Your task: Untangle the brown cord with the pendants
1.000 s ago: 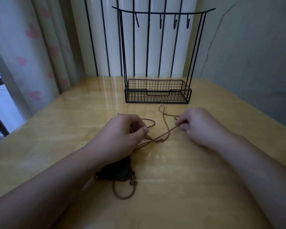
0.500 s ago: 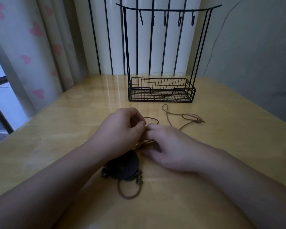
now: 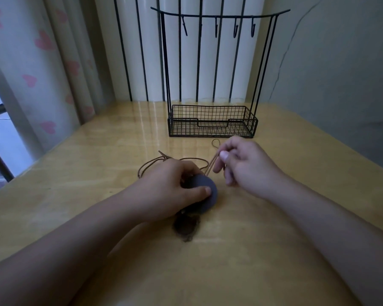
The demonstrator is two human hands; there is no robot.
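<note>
A thin brown cord (image 3: 152,162) lies in loops on the wooden table (image 3: 263,261). My left hand (image 3: 164,191) grips a dark round disc pendant (image 3: 205,192), thumb on its face, fingers curled over its far edge. My right hand (image 3: 245,164) pinches a doubled stretch of the cord between thumb and fingers and holds it taut, slanting up from the disc; a small loop shows just beyond the fingers. A blurred dark brown clump (image 3: 186,227), perhaps another pendant, lies right below the disc.
A black wire rack (image 3: 210,122) with a basket base and a hook bar on top stands at the back centre of the table. Behind it are vertical black bars, a curtain with pink hearts at left and a grey wall at right.
My left hand has taken hold of the disc pendant and lifted its edge. My right hand has moved right and away, drawing the cord taut. The camera has tilted slightly.
</note>
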